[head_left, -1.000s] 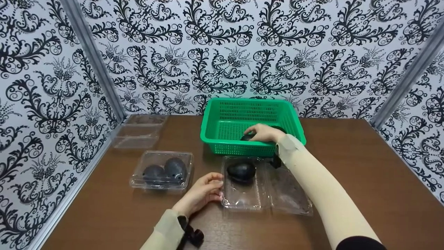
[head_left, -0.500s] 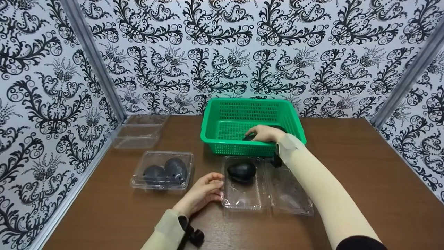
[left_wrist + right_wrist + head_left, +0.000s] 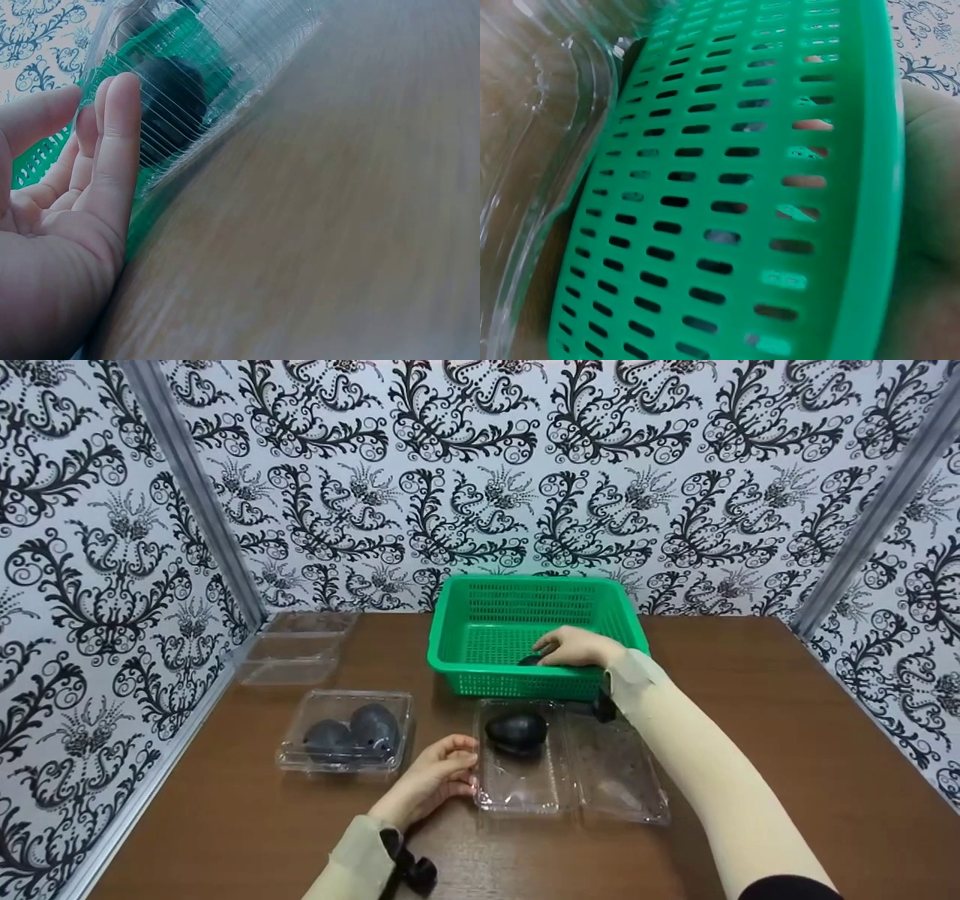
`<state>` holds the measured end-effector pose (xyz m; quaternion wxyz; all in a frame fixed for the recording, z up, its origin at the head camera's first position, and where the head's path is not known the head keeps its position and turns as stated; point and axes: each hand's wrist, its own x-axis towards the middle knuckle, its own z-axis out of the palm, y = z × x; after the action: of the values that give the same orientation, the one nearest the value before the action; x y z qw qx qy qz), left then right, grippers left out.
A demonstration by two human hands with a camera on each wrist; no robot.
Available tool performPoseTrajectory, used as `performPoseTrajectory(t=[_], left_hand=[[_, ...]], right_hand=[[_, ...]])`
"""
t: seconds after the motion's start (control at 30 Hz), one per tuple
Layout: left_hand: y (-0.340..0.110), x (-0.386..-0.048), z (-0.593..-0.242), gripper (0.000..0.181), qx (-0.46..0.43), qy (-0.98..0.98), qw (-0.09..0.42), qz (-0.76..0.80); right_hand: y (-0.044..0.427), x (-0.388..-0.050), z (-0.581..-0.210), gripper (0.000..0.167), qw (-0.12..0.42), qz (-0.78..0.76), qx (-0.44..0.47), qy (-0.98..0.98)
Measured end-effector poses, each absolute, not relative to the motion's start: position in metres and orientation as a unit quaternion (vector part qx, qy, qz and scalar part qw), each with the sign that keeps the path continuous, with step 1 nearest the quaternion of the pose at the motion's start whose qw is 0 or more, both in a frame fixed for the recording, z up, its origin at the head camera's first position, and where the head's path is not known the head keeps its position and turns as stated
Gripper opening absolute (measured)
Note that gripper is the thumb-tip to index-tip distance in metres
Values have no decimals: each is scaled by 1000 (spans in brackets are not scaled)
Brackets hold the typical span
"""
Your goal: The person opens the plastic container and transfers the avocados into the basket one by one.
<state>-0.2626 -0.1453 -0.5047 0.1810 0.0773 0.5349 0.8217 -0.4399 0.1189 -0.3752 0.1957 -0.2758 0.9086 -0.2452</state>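
Note:
My right hand (image 3: 574,646) reaches over the near rim into the green plastic basket (image 3: 540,684), fingers curled round a dark avocado (image 3: 529,659) that shows only in part. The basket wall hides most of this hand in the right wrist view. My left hand (image 3: 435,776) rests its fingers, fairly straight, against the left side of an opened clear clamshell container (image 3: 517,795). One dark avocado (image 3: 516,733) lies in the far half of its tray. The lid (image 3: 619,780) is folded out flat to the right, under my right forearm.
Left of my left hand stands a closed clear clamshell (image 3: 307,709) with two dark avocados (image 3: 373,727) inside. Clear empty containers (image 3: 292,649) lie at the back left of the brown table (image 3: 750,697). A patterned wall (image 3: 487,472) rises behind the basket.
The head view has shifted slightly. My right hand has stayed in the basket with only small movement, and my left hand keeps its place at the container.

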Motion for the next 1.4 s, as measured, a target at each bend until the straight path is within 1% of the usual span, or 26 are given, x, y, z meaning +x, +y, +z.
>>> performPoseTrajectory(t=[0.1, 0.2, 0.33, 0.53, 0.6, 0.67, 0.73, 0.87, 1.0, 1.2, 1.4], left_hand=[[-146, -262, -506, 21, 77, 538, 181, 819], [-146, -260, -508, 23, 76, 546, 182, 814], [-148, -259, -509, 25, 75, 553, 178, 810], [-151, -259, -510, 23, 66, 555, 172, 811], [-152, -260, -509, 23, 66, 557, 171, 810], [-152, -260, -508, 24, 69, 560, 169, 808], [-153, -260, -507, 25, 69, 562, 168, 807], [-153, -259, -506, 24, 72, 562, 170, 806], [-152, -259, -506, 23, 73, 558, 172, 808], [-150, -262, -507, 20, 80, 555, 173, 810], [-147, -263, -507, 18, 90, 548, 178, 812]], right_hand=[[122, -435, -373, 49, 187, -262, -277, 905], [125, -426, -371, 48, 163, -278, -285, 903], [126, -409, -368, 47, 108, -291, -311, 898], [127, -373, -369, 52, 2, -265, -371, 890], [128, -361, -371, 55, -20, -254, -383, 888], [129, -351, -375, 59, -31, -245, -391, 887], [128, -342, -381, 62, -36, -241, -401, 883], [125, -328, -393, 68, -27, -241, -420, 875], [120, -319, -403, 69, -6, -237, -434, 869], [112, -315, -415, 69, 27, -223, -442, 869], [112, -319, -424, 68, 45, -242, -439, 864]])
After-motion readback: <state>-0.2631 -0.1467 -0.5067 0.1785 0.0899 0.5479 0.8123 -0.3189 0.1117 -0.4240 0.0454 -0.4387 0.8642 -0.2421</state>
